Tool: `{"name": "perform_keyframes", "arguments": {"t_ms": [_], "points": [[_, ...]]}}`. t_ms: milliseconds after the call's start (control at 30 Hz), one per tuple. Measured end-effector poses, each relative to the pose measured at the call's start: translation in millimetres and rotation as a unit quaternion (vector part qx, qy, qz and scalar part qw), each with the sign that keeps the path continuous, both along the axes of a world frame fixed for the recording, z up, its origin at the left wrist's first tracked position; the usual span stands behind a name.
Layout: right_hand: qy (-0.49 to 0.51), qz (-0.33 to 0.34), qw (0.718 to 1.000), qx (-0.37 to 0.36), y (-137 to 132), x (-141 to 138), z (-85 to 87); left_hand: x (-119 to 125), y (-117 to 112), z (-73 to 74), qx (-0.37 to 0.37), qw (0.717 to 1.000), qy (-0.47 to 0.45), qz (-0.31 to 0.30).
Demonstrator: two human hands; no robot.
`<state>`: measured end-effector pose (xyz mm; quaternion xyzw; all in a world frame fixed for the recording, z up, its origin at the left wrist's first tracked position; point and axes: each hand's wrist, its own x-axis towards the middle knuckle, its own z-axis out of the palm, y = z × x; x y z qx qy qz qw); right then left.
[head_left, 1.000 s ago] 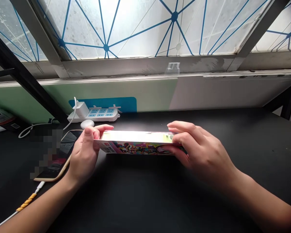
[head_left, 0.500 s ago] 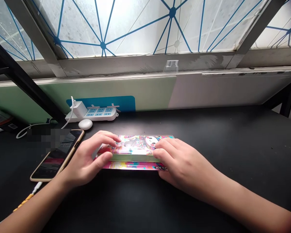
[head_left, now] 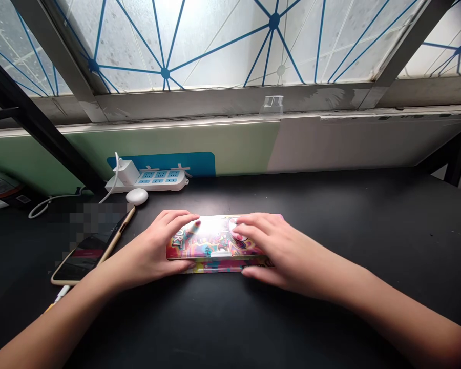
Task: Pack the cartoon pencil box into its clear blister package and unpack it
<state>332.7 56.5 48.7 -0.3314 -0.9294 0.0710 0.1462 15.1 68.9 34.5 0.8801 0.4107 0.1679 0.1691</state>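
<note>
A colourful pencil box (head_left: pixel 211 248) with a cartoon print lies lengthwise on the black desk. Light glares off its lid, and its patterned front side shows below the lid's edge. My left hand (head_left: pixel 167 243) grips the left end, with fingers over the top and the thumb along the front. At the right end, my right hand (head_left: pixel 271 248) rests its fingers on the lid, its thumb low by the front edge. Both hands cover the corners of the box.
A phone (head_left: pixel 86 259) with a cable lies left of my left forearm. Behind it are a white oval object (head_left: pixel 137 197) and a white power strip (head_left: pixel 157 180) with a charger plugged in. A window (head_left: pixel 223 46) rises beyond the black desk (head_left: pixel 349 215).
The pencil box's lid has come down toward me, and the pale green strip along its front is out of sight. My left hand has shifted slightly right, its thumb now at the front edge.
</note>
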Motion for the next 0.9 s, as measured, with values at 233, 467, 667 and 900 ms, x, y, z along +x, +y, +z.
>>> {"name": "perform_keyframes", "arguments": {"t_ms": [233, 467, 667, 900], "points": [[0.010, -0.131, 0.985, -0.113, 31, 27, 3.4, 2, 0, -1.0, 0.100, 0.995, 0.006, -0.007], [0.089, -0.158, 0.981, -0.069, 33, 27, 9.5, 3, -3, 3.8, 0.209, 0.978, 0.019, -0.009], [0.085, -0.122, 0.989, 0.002, 33, 28, 11.6, -5, 6, 4.1, 0.220, 0.969, -0.074, 0.084], [0.061, -0.063, 0.966, 0.242, 14, 21, 15.6, -11, 9, 4.8, 0.261, 0.954, -0.128, 0.073]]}}
